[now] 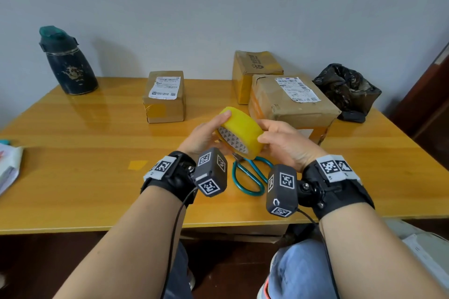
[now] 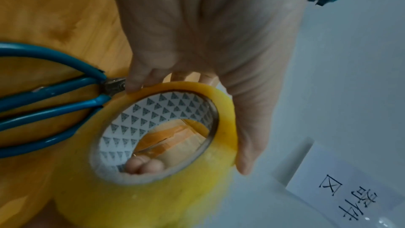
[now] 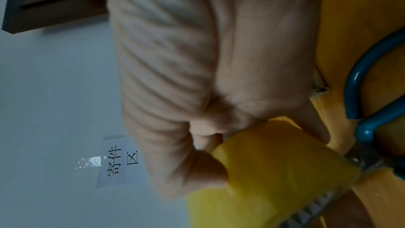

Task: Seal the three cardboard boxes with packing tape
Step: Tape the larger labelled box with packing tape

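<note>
Head: holding tape (image 1: 239, 131) off the table (image 1: 73, 143) between left hand (image 1: 206, 133) and right hand (image 1: 284, 141), fingers curling on its rim, axis tilting toward the camera; box (image 1: 291, 104) just beyond, nearer the right hand, boxes (image 1: 164, 96) and (image 1: 255, 73) farther, scissors (image 1: 250, 177) lying beneath. Left wrist: fingers (image 2: 136, 82) and thumb pinching the rim, fingertips showing through the core. Right wrist: fingers (image 3: 210, 167) pressing the outer face, loose end not showing.

The roll of tape (image 1: 240, 132) at the frame's centre is bright yellow, its core (image 2: 153, 127) white with rows of small grey triangles. Below it, the scissors (image 1: 250, 176) have teal-blue handles. The table (image 1: 85, 133) is honey-yellow wood grain. The three boxes (image 1: 164, 97) (image 1: 255, 73) (image 1: 291, 107) are brown with white labels. At upper left, the bottle (image 1: 69, 63) is dark navy with a teal lid.
</note>
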`<state>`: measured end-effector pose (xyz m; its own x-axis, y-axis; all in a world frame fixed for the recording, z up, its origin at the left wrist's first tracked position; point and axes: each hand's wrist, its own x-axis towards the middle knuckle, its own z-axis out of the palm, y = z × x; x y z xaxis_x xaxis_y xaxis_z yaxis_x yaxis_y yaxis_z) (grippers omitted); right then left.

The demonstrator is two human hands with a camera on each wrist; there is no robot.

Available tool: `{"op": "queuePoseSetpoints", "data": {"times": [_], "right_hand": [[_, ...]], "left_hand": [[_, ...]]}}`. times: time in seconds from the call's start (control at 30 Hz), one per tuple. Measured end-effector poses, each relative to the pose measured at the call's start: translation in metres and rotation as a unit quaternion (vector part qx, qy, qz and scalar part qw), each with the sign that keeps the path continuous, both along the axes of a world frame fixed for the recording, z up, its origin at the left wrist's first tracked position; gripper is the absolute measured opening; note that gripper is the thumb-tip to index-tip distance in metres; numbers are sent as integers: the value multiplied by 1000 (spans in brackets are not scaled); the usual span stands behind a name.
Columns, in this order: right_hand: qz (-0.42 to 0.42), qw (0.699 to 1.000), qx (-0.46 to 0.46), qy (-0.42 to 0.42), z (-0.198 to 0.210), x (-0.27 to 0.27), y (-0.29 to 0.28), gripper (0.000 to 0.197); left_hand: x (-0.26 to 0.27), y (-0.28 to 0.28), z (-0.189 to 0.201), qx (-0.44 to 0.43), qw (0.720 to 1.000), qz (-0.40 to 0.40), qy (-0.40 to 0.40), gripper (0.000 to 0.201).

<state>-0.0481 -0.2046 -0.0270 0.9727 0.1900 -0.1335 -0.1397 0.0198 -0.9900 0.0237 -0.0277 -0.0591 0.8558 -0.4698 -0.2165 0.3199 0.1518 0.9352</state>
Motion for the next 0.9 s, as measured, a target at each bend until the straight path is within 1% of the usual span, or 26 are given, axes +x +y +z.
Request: {"op": "queuePoseSetpoints", "data": {"times": [0.07,0.1,0.17,0.2,0.23,0.3,0.33,0.37,0.47,0.53,0.63,0.73,0.83,0.9], "right_hand": [[-30,1000,7,0,-2,1,4,26],[-51,999,13,0,-3,2,6,24],[-91,996,14,-2,-4,3,11,25],[-108,994,10,-7,-4,3,13,22],[-123,992,7,-14,-4,4,16,19],[-136,990,11,-30,-4,5,18,15],[-135,990,16,-35,-4,5,19,15],[-126,991,21,-38,-4,5,19,18],[-75,996,22,-42,-4,3,16,32],[-53,997,21,-42,-4,1,13,35],[-33,999,13,-41,-5,0,10,35],[-18,999,6,-33,-6,-1,8,27],[-16,1000,-3,-21,-4,0,10,26],[-33,999,-4,-12,-4,1,13,29]], "left_hand": [[-5,-3,4,-5,1000,10,8,50],[-6,-5,6,-6,1000,20,11,53],[-8,-11,9,-18,999,39,26,76],[-9,-14,10,-25,998,43,33,85],[-10,-17,10,-28,998,46,36,84],[-14,-20,10,-31,998,41,44,66],[-15,-22,9,-31,998,35,45,61],[-15,-22,10,-30,998,29,43,62],[-10,-17,11,-25,998,5,49,81],[-8,-13,13,-23,997,-24,67,75],[-8,-9,12,-56,989,-50,126,76],[-9,-6,13,-86,979,-61,176,59],[-12,-6,15,-100,972,-67,204,52],[-14,-7,16,-94,970,-67,212,50]]}}
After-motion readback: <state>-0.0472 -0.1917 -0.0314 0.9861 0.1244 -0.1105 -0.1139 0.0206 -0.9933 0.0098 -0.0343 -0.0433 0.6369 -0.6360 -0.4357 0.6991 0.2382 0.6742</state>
